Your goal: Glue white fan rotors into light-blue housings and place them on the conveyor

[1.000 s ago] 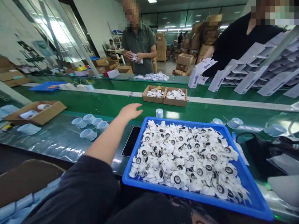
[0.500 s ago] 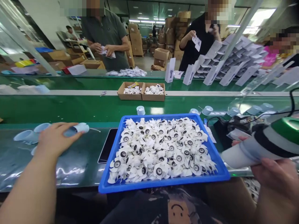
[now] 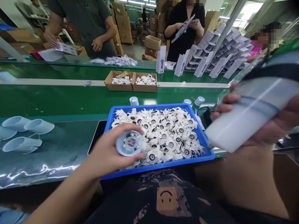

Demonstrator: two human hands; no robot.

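Observation:
My left hand [image 3: 111, 151] grips a light blue round plastic housing [image 3: 130, 143] over the left part of the blue tray [image 3: 211, 154]. Its open end faces me and shows a ring with spokes inside. The tray is heaped with small white fan blades [image 3: 163, 137] with dark round hubs. At the right, my right hand [image 3: 268, 124] is wrapped around a thick white cylinder-shaped tool [image 3: 243, 115] with a dark band and a green end. Its pale narrow end points down and left, near the tray's right edge. Blur hides its exact kind.
Several light blue housings [image 3: 23, 144] lie at the left. A dark flat tablet [image 3: 99, 130] lies partly behind the tray. Beyond are two cardboard boxes [image 3: 144, 87] of white parts, another housing [image 3: 134, 100] and stacked white cartons [image 3: 207, 46]. Two people stand across the line.
My left hand has brought the blue housing from the left to over the tray and turned its open end toward me. My right hand has raised the white tool, bringing it closer to the camera.

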